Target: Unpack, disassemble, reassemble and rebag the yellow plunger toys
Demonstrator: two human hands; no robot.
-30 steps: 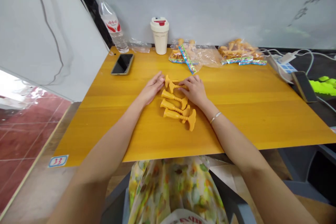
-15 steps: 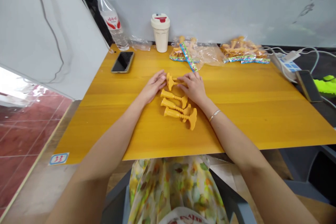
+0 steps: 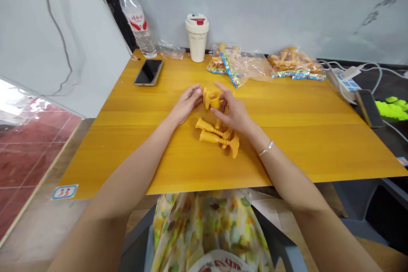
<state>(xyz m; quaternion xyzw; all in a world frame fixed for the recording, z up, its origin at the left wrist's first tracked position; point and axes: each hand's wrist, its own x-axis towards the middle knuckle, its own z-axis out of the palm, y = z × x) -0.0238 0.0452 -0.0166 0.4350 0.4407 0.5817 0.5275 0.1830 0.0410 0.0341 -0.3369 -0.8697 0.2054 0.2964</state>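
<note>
My left hand point(image 3: 187, 103) rests on its side on the table, fingers stretched out, its fingertips against the flared end of a yellow plastic hammer-shaped toy point(image 3: 206, 98). Close to its right is my right hand point(image 3: 232, 108), raised a little, with the index finger extended and the thumb bent. Part of another hammer-shaped toy point(image 3: 218, 124) shows beneath the right hand, seemingly gripped by it; the fingers hide most of its shape. Nearer my body, two more such toys point(image 3: 210, 137) lie side by side, with ribbed handles pointing left and curved heads to the right.
Clear bags of similar yellow toys point(image 3: 295, 61) lie along the back, with another opened bag point(image 3: 236, 66) beside them. A white cup point(image 3: 196, 40), a water bottle point(image 3: 137, 25) and a phone point(image 3: 148, 72) stand or lie at the back left. Cables and a power strip point(image 3: 349, 78) are at right.
My right hand has lifted and its index finger has straightened. The toy nearest the hands has left its place in the row and now shows under the right hand. The left hand stays.
</note>
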